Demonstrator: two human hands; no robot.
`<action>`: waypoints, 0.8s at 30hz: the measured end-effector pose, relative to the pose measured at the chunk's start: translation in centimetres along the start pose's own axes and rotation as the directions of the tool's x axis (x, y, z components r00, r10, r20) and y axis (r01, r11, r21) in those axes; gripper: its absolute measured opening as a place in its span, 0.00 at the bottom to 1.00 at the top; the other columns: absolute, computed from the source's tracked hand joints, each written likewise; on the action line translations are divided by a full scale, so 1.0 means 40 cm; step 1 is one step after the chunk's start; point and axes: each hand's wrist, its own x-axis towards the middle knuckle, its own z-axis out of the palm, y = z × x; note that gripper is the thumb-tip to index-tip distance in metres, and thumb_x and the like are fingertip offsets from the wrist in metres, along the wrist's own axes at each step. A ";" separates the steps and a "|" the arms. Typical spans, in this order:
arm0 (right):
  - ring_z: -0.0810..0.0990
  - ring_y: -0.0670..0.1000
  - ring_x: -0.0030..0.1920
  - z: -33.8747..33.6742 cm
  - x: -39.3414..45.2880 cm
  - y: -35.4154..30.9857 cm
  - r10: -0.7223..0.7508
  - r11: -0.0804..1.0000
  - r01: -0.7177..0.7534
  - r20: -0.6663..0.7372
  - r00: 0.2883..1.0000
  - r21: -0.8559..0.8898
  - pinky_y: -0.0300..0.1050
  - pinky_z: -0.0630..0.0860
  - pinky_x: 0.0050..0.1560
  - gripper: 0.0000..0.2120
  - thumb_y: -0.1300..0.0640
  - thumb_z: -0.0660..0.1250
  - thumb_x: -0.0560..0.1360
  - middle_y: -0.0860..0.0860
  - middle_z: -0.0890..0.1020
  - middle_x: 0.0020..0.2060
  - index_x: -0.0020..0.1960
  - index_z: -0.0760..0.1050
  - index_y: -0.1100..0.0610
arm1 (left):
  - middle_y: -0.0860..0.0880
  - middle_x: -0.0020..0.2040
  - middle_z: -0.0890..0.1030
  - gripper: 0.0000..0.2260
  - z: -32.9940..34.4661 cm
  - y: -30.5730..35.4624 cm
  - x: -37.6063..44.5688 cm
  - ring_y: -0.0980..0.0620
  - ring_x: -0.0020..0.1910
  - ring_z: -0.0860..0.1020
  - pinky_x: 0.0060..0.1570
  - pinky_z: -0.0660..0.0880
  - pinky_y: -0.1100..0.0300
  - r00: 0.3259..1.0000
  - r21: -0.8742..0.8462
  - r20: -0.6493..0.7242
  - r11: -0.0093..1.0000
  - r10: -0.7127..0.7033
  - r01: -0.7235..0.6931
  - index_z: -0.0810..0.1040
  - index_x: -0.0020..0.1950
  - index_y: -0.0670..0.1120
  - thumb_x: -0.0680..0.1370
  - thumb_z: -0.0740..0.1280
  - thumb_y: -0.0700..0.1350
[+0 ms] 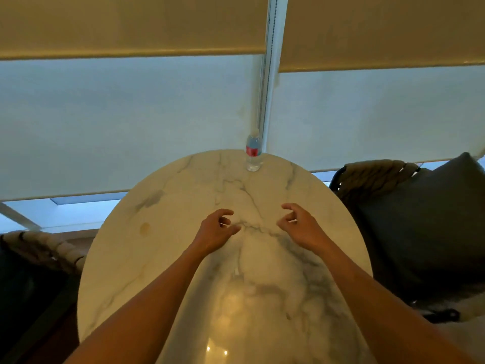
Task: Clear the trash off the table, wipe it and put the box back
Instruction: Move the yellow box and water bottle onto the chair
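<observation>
A round white marble table (183, 195) with grey veins fills the middle of the view. My left hand (214, 231) and my right hand (301, 225) hover side by side over its centre, fingers loosely curled and facing each other, holding nothing. A clear plastic water bottle (253, 153) with a red label stands upright at the table's far edge, well beyond both hands. A small yellowish stain (145, 228) marks the tabletop left of my left hand. No box or cloth is in view.
A woven chair with a dark grey cushion (425, 222) stands close to the table's right side. Another woven chair back (42, 249) sits at the left. Window blinds (131, 114) hang right behind the table.
</observation>
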 end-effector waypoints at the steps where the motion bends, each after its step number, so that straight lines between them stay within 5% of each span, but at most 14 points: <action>1: 0.78 0.48 0.49 -0.007 0.055 -0.007 -0.012 1.000 0.012 0.024 1.000 -0.009 0.40 0.71 0.48 0.19 0.52 0.69 0.75 0.49 0.79 0.49 0.64 0.70 0.49 | 0.48 0.53 0.78 0.18 0.003 0.008 0.043 0.53 0.49 0.77 0.45 0.72 0.64 1.000 0.003 -0.002 1.000 -0.021 0.021 0.76 0.62 0.51 0.73 0.73 0.50; 15: 0.70 0.55 0.68 0.037 0.694 -0.090 -0.091 0.990 0.091 -0.004 0.996 0.107 0.48 0.69 0.65 0.45 0.45 0.76 0.67 0.55 0.69 0.70 0.76 0.57 0.55 | 0.50 0.46 0.81 0.12 0.013 0.002 0.304 0.54 0.44 0.79 0.45 0.74 0.61 0.954 -0.217 -0.131 0.946 -0.271 0.239 0.77 0.60 0.48 0.78 0.67 0.49; 20: 0.77 0.52 0.58 0.068 0.744 -0.105 -0.122 0.971 0.126 -0.030 0.992 0.204 0.42 0.70 0.53 0.30 0.49 0.76 0.68 0.46 0.76 0.54 0.66 0.69 0.53 | 0.49 0.48 0.81 0.13 0.014 0.020 0.286 0.53 0.47 0.80 0.50 0.76 0.59 0.943 -0.273 -0.153 0.930 -0.296 0.247 0.77 0.61 0.49 0.78 0.66 0.51; 24: 0.79 0.50 0.51 0.084 0.718 -0.098 -0.142 0.962 0.150 -0.052 0.988 0.228 0.46 0.76 0.53 0.26 0.46 0.77 0.66 0.48 0.80 0.51 0.60 0.73 0.52 | 0.50 0.47 0.81 0.15 0.011 0.026 0.252 0.54 0.47 0.80 0.51 0.76 0.58 0.947 -0.284 -0.171 0.934 -0.272 0.217 0.77 0.62 0.50 0.77 0.67 0.53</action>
